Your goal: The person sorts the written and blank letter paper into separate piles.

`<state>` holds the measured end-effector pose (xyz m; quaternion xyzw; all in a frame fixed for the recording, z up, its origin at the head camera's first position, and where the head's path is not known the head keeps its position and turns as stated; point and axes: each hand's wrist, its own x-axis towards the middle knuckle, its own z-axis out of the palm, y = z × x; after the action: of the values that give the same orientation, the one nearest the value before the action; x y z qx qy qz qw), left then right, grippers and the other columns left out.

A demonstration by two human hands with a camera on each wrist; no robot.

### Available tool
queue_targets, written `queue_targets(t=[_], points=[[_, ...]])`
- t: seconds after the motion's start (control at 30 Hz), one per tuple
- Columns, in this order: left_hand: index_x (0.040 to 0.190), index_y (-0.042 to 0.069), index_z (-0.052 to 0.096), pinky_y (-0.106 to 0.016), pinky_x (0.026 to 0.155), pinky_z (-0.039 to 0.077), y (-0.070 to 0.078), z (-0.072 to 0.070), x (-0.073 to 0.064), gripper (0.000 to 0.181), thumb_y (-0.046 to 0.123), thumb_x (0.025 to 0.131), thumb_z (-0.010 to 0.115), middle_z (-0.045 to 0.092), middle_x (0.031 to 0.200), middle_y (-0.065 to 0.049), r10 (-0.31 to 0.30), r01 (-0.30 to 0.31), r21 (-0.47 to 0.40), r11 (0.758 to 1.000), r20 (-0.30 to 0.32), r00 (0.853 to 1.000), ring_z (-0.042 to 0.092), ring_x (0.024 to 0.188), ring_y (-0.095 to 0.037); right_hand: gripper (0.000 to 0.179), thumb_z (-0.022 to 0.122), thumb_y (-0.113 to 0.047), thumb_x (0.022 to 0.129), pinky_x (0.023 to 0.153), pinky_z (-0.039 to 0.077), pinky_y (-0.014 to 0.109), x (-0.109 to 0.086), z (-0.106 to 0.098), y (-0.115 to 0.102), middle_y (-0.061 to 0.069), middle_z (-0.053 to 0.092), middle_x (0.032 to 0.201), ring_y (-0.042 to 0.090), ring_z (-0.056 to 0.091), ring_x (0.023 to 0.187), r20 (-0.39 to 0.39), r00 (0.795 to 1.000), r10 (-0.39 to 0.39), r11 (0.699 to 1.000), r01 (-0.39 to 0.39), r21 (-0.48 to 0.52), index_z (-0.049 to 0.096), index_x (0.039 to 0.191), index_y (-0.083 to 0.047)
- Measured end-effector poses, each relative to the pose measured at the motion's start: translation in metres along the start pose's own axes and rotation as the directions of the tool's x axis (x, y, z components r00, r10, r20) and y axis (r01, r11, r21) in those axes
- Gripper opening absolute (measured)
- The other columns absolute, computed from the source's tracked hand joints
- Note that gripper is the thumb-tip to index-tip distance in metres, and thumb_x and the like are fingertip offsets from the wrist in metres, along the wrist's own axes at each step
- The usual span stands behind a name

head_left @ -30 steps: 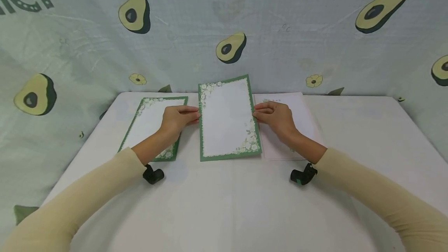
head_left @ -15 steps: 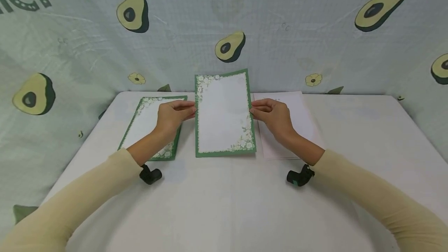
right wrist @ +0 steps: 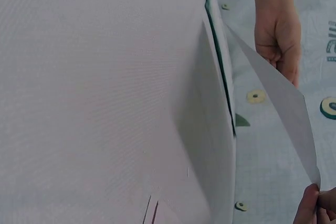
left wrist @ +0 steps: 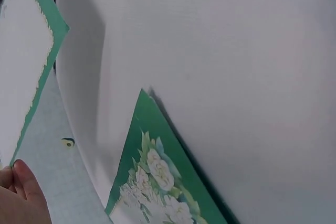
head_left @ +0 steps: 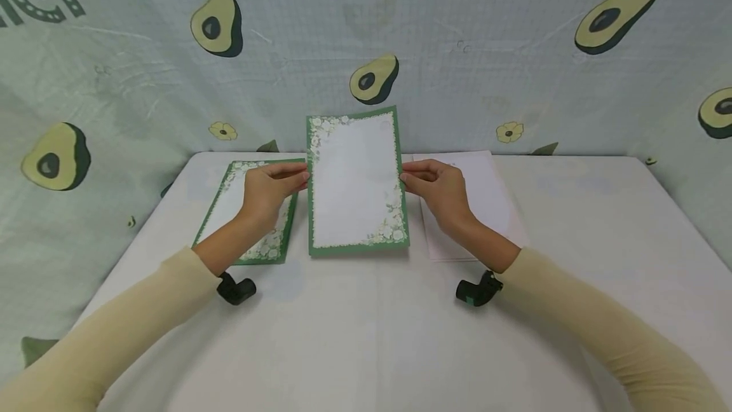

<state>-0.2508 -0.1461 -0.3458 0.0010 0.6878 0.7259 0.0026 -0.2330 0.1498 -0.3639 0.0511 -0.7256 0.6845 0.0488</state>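
Note:
Between both hands, a sheet of decorated paper (head_left: 356, 180) with a green border and white flowers at two corners is held up, slightly tilted, above the table. My left hand (head_left: 265, 196) pinches its left edge between thumb and fingers. At the opposite edge, my right hand (head_left: 440, 191) pinches the paper in the same way. The right wrist view catches the sheet's plain back (right wrist: 286, 114), a little bowed. Beneath my left forearm lies a stack of matching green-bordered sheets (left wrist: 157, 166), partly covered by the arm.
A pale pink stack of paper (head_left: 486, 189) lies on the right, partly behind my right hand. The white-covered table (head_left: 366, 336) meets an avocado-print cloth (head_left: 297, 30) at its back edge. Small black wrist cameras (head_left: 237, 290) hang under both wrists.
The held sheet has risen and shifted left, with both hands moving along with it. More of the pink stack now shows. The two stacks stay in place.

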Motion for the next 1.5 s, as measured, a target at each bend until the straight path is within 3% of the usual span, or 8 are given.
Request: queue_targets(t=[0.3, 0.57, 1.2, 1.5], points=[[0.114, -0.011, 0.062, -0.027, 0.080, 0.058, 0.001, -0.009, -0.001, 0.035, 0.003, 0.083, 0.071, 0.069, 0.097, -0.007, 0.024, -0.024, -0.003, 1.000, -0.008, 1.000, 0.069, 0.085, -0.016, 0.026, 0.072, -0.014, 0.085, 0.081, 0.057, 0.027, -0.002, 0.008, -0.003, 0.014, 0.069, 0.098, 0.019, 0.070, 0.086, -0.002, 1.000, -0.012, 0.999, 0.012, 0.036, 0.068, 0.107, -0.001], [0.115, -0.010, 0.062, -0.028, 0.082, 0.057, 0.002, -0.019, 0.000, 0.036, 0.004, 0.083, 0.072, 0.068, 0.100, -0.007, 0.006, -0.006, -0.021, 1.000, -0.010, 1.000, 0.069, 0.086, -0.016, 0.026, 0.071, -0.014, 0.086, 0.083, 0.057, 0.029, -0.002, 0.018, -0.002, 0.014, 0.068, 0.100, 0.020, 0.069, 0.089, 0.021, 1.000, -0.007, 0.996, 0.005, 0.093, 0.067, 0.108, -0.001], [0.114, -0.011, 0.062, -0.037, 0.087, 0.055, 0.007, -0.030, 0.001, 0.037, 0.006, 0.083, 0.072, 0.070, 0.096, -0.006, 0.019, -0.019, 0.043, 0.999, 0.006, 1.000, 0.069, 0.085, -0.016, 0.023, 0.069, -0.009, 0.087, 0.084, 0.057, 0.031, -0.003, 0.029, -0.002, 0.015, 0.067, 0.099, 0.021, 0.068, 0.089, 0.040, 0.999, 0.005, 0.989, -0.011, 0.150, 0.066, 0.108, 0.000], [0.116, -0.010, 0.061, -0.033, 0.085, 0.056, 0.011, -0.037, -0.002, 0.038, 0.008, 0.083, 0.072, 0.070, 0.097, -0.006, 0.006, -0.007, 0.074, 0.997, 0.006, 1.000, 0.069, 0.086, -0.016, 0.023, 0.069, -0.008, 0.087, 0.083, 0.057, 0.030, -0.004, 0.037, 0.003, 0.015, 0.067, 0.099, 0.021, 0.068, 0.089, 0.046, 0.999, 0.008, 0.986, -0.016, 0.166, 0.066, 0.108, 0.000]])
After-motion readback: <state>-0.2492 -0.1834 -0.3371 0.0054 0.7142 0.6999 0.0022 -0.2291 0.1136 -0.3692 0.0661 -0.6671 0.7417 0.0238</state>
